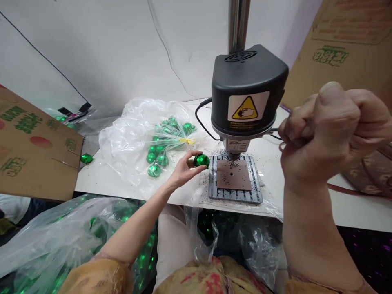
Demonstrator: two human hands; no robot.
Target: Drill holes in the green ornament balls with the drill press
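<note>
the person's two hands are well apart from each other. the left hand (183,169) pinches a shiny green ball (202,161) between thumb and fingertips, near the front edge of the white desk (98,179) and just left of the machine's grey base plate (235,197). the right hand (333,126) is curled into a fist, raised to the right of the black machine head (249,90), where a short dark lever (275,130) points at it; from here i can't tell whether the fingers wrap that lever. on the base plate lies a brown board (234,181) with a small hole, sprinkled with dark crumbs (237,163). beyond the left hand, a clear plastic bag (122,134) spreads toward the desk's back edge, with more green balls (162,160) and a yellow tie (187,141) at its right side. farther out, a lone green ball (86,158) sits beside a cardboard box (33,155) at the desk's left end, a second carton (352,41) stands toward the back right corner, and below the front edge, at left, is a big translucent sack (76,241).
</note>
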